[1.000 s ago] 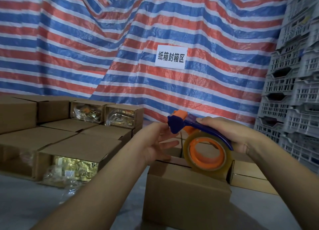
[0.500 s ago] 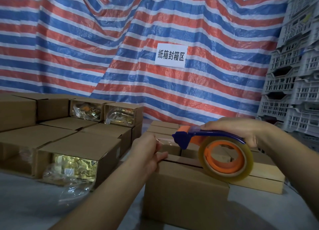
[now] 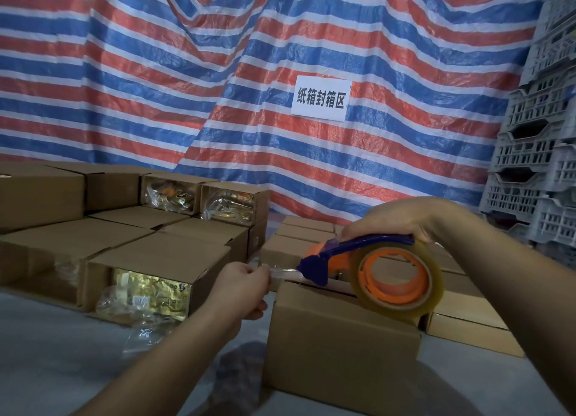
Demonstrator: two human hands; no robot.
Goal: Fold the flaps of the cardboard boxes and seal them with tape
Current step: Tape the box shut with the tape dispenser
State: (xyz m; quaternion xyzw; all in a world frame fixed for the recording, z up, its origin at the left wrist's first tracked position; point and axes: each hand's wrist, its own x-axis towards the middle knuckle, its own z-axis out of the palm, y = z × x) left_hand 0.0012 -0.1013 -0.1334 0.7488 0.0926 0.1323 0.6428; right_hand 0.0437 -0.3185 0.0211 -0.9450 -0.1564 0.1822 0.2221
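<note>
A closed brown cardboard box (image 3: pixel 339 350) stands in front of me on the grey surface. My right hand (image 3: pixel 402 219) grips the blue handle of a tape dispenser (image 3: pixel 367 256) that carries an orange-cored roll of clear tape (image 3: pixel 397 280) over the box's top. My left hand (image 3: pixel 243 287) pinches the free end of the clear tape strip (image 3: pixel 283 272), which stretches from the dispenser's blue nose to just past the box's left top edge.
Open boxes (image 3: pixel 156 269) lie on their sides at the left with gold and clear packets showing. Closed boxes (image 3: pixel 467 319) sit behind and right of mine. Grey plastic crates (image 3: pixel 539 166) are stacked at the far right. A striped tarp (image 3: pixel 218 72) with a white sign hangs behind.
The dispenser has moved right and lower over the box. My left hand has moved left and taken the tape end, drawing a strip out from the dispenser.
</note>
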